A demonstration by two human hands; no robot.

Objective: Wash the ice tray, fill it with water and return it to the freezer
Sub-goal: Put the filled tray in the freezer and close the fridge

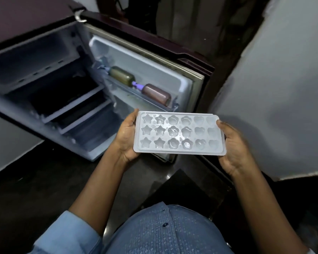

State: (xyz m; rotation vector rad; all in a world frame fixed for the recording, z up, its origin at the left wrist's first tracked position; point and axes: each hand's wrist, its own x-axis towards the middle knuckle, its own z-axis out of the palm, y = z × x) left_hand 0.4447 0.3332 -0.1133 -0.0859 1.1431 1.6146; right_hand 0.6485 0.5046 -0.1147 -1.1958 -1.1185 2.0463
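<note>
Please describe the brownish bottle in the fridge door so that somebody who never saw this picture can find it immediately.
Start at the open fridge door, just behind the white ice tray. Two bottles lie on their sides on its shelf. Yours is the reddish-brown bottle nearer the tray, with a purple cap; the green bottle lies farther up.

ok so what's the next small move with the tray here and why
Probably keep the ice tray level and ease it up and left toward the freezer compartment. The left hand and right hand grip its short ends, the fridge door stands open, and the cells glisten wet, though how full is unclear.
</note>
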